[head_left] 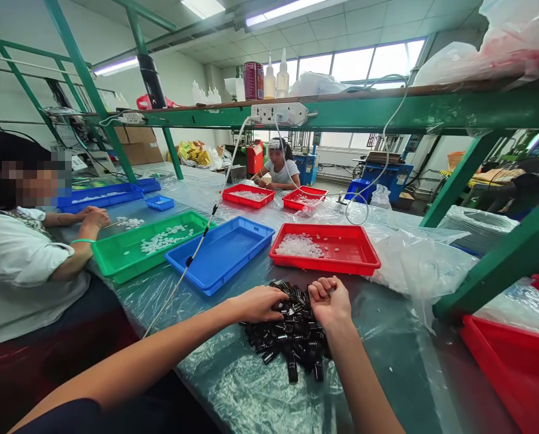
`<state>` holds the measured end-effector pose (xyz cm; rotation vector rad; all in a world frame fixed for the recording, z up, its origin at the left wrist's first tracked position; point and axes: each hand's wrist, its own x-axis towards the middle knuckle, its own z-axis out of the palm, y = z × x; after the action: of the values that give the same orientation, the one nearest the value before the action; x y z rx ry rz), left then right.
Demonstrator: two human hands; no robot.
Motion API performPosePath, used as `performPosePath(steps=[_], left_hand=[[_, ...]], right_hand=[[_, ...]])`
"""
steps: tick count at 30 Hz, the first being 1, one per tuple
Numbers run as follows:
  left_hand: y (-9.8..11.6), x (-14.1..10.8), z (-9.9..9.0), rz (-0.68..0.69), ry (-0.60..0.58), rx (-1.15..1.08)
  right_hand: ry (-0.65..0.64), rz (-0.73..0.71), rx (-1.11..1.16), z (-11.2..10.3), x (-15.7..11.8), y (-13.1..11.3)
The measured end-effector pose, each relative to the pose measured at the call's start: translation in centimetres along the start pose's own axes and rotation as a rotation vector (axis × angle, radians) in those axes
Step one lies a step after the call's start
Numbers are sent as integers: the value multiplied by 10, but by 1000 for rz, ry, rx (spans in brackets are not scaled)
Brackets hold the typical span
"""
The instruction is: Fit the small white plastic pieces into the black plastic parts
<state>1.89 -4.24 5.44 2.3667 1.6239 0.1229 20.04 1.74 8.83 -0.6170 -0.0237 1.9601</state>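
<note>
A heap of small glossy black pieces (291, 328) lies on the plastic-covered table in front of me; their exact kind is too small to make out. At the heap's upper left edge, my left hand (262, 303) reaches over the pieces, thumb and fingers apart. My right hand (331, 301) is at the heap's right side, palm turned up and fingers curled in; whatever they may hold is hidden. Just beyond both hands stands a red tray (345, 244) with small whitish translucent pieces (299, 246) gathered in its left half.
Left of the red tray are a blue tray (224, 253) and a green tray (111, 256) with whitish pieces. A co-worker (20, 259) sits at the left, another person (280, 166) across the table. A white cable (199, 247) hangs from the green shelf (350, 114); a red bin (513, 367) stands right.
</note>
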Motion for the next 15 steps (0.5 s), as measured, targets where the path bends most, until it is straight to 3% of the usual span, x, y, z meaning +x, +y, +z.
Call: performPosePath(steps=[15], left_hand=[[-6, 9, 10, -85, -42, 6]], right_hand=[[-64, -47, -75, 2, -4, -1]])
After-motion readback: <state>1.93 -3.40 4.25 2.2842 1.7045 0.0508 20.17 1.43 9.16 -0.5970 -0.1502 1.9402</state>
